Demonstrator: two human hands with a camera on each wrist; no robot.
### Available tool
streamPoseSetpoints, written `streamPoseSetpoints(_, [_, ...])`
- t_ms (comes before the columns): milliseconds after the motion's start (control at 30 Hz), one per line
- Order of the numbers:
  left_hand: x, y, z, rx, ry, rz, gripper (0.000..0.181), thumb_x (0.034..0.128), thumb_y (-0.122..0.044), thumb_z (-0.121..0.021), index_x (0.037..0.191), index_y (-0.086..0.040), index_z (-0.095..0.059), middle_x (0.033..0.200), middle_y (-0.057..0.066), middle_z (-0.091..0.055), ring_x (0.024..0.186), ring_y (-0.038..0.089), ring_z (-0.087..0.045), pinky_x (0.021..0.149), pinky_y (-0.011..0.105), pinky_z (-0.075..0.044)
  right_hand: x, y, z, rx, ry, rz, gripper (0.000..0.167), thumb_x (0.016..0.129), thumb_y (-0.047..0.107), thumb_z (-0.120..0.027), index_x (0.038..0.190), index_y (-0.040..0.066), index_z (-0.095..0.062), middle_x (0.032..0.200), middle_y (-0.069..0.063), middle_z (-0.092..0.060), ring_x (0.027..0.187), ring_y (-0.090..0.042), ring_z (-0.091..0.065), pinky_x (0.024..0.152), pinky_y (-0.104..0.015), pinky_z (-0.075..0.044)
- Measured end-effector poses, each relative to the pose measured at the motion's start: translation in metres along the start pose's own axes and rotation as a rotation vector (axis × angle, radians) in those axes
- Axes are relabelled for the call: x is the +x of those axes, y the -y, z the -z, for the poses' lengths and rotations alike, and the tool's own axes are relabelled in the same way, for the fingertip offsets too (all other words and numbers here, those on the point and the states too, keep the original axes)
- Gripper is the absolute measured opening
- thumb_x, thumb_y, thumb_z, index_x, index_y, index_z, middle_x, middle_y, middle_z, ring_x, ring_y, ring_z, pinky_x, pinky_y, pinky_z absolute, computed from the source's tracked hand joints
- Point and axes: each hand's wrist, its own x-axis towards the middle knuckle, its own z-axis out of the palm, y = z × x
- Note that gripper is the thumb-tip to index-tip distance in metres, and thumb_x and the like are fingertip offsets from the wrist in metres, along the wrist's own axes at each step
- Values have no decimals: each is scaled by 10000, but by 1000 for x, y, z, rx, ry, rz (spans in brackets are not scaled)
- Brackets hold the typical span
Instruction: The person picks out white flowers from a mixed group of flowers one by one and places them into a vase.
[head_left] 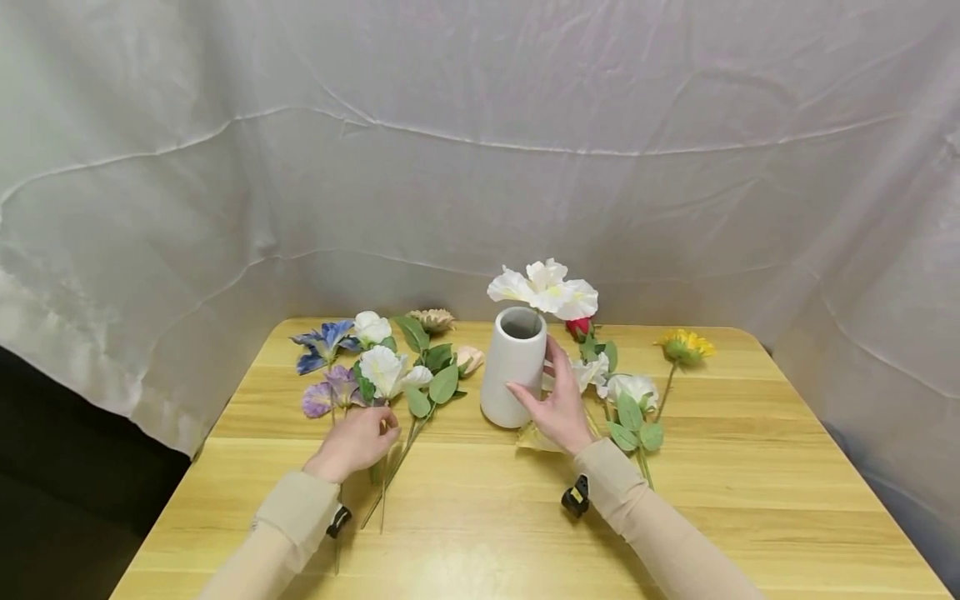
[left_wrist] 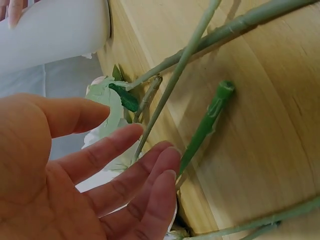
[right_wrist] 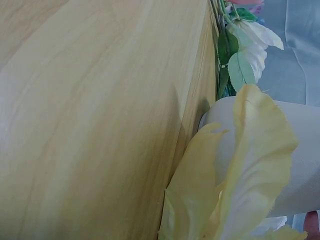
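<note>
At the left of the counter [head_left: 480, 533], a blue flower [head_left: 327, 343] lies beyond a purple flower [head_left: 330, 393], with a white rose [head_left: 371, 327] just to their right. Nearer the person is a ruffled white flower [head_left: 384, 372], its thin stem running beneath the left hand [head_left: 357, 442]. That hand's thumb stands apart from its loosely bent fingers, and the left wrist view shows no stem pinched between them. These stems look light and fairly stiff, the petals soft and easily creased, so the best hold is probably a light pinch on the bare stem, below the bloom.

Further right, a pale pink rose [head_left: 470, 359] lies near the grey-white vase [head_left: 501, 379], which stands upright around the middle of the counter. A large white bloom [head_left: 546, 287] rises above the mouth of the vase. The right hand [head_left: 558, 408] grips the vase's right side, thumb across the front. The vase looks rigid, smooth and perhaps breakable; its wide lower body seems the steadiest place to hold. Beyond, at the right, lies a yellow flower [head_left: 686, 347].
</note>
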Motion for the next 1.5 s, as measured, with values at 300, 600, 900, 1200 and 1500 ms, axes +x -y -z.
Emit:
streamPoseSetpoints(300, [5, 2, -5, -7, 21, 5, 165, 971, -213, -619, 1033, -86, -704, 900, 35, -695, 749, 166, -583, 655, 341, -488, -1, 4, 1, -6, 4, 0, 843, 803, -13, -812, 1493, -97, -334, 1445, -323, -471, 1299, -471, -509, 1056, -584, -496])
streamPoseSetpoints(600, [6, 8, -3, -115, 5, -27, 193, 976, -179, -599, 1033, -50, -731, 956, 66, -728, 773, 152, -609, 704, 335, -529, -1, 3, 1, -4, -5, 8, 840, 800, -16, -813, 1490, -94, -340, 1434, -323, -479, 1288, -473, -516, 1050, -584, -500])
streamPoseSetpoints(900, [10, 16, 1, -367, -5, -46, 181, 970, -58, -586, 1054, 46, -706, 928, 153, -725, 680, 136, -657, 652, 275, -582, -1, 0, -1, -1, -9, -9, 860, 796, -18, -816, 1501, -79, -328, 1438, -317, -476, 1295, -472, -510, 1060, -591, -491])
streamPoseSetpoints(1200, [10, 17, 1, -710, 0, 39, 226, 955, 15, -582, 1144, 82, -478, 855, 121, -641, 791, 181, -695, 707, 255, -622, 0, 2, 0, 6, -5, 1, 844, 802, -19, -810, 1495, -87, -333, 1429, -323, -480, 1291, -479, -512, 1055, -590, -494])
streamPoseSetpoints(1500, [13, 21, -2, -870, 16, 109, 443, 977, 37, -552, 1358, 103, -334, 1080, 303, -668, 845, 184, -719, 730, 212, -619, 0, 2, 1, 17, -6, 6, 845, 797, -30, -809, 1491, -102, -332, 1414, -335, -481, 1292, -477, -502, 1053, -589, -489])
